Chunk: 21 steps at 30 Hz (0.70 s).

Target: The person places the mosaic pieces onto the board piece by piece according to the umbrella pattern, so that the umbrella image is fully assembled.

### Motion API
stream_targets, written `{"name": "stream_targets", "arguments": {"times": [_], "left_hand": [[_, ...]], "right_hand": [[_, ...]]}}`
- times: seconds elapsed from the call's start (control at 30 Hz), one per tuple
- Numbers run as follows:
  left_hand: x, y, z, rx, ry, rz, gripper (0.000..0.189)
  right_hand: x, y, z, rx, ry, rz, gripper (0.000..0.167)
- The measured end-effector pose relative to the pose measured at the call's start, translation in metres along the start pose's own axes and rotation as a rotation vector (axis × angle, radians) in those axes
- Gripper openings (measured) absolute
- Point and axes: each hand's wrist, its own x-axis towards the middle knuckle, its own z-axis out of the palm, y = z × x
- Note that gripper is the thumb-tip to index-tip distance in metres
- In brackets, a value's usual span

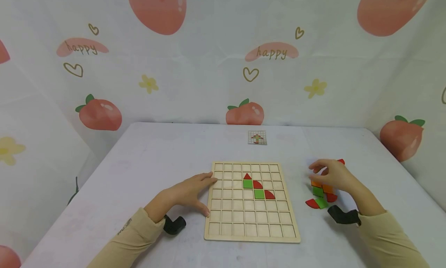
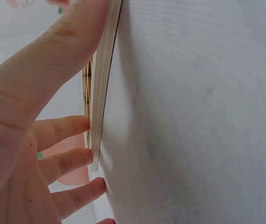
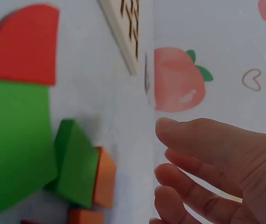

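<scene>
A wooden grid board (image 1: 227, 216) lies on the table with a red triangle (image 1: 247, 176), green squares (image 1: 247, 184) and red quarter circles (image 1: 270, 195) set in its cells. My left hand (image 1: 188, 191) rests at the board's left edge, fingers spread and thumb by the lower side; the left wrist view shows fingertips along the board's edge (image 2: 103, 79). To the right, my right hand (image 1: 336, 176) hovers over loose pieces, fingers loosely bent. Nothing shows between thumb and fingers in the right wrist view. Under it lie a green piece (image 3: 18, 135), a red quarter circle (image 3: 28, 44) and orange pieces (image 3: 104, 179).
A small card (image 1: 257, 137) with a coloured grid pattern lies behind the board. Another red piece (image 1: 341, 161) sits beyond the right hand. Black wrist mounts (image 1: 175, 225) hang at both sleeves. A printed cloth (image 1: 195, 86) hangs behind the table.
</scene>
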Motion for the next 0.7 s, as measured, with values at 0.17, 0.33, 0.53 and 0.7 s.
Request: {"name": "stream_targets", "arguments": {"times": [0.17, 0.33, 0.53, 0.7], "left_hand": [[0.000, 0.000, 0.000, -0.005, 0.000, -0.002, 0.100], [-0.001, 0.000, 0.000, -0.002, -0.001, 0.000, 0.099], [-0.001, 0.002, -0.001, 0.004, -0.001, -0.004, 0.099], [-0.002, 0.003, -0.002, 0.008, 0.000, -0.005, 0.098]], "right_hand": [[0.000, 0.012, 0.004, 0.001, -0.037, 0.048, 0.037], [-0.001, 0.018, 0.006, 0.001, -0.047, 0.048, 0.037], [-0.002, 0.017, 0.008, 0.002, -0.059, 0.057, 0.034], [-0.001, 0.017, 0.009, -0.010, -0.067, 0.067, 0.032]]}}
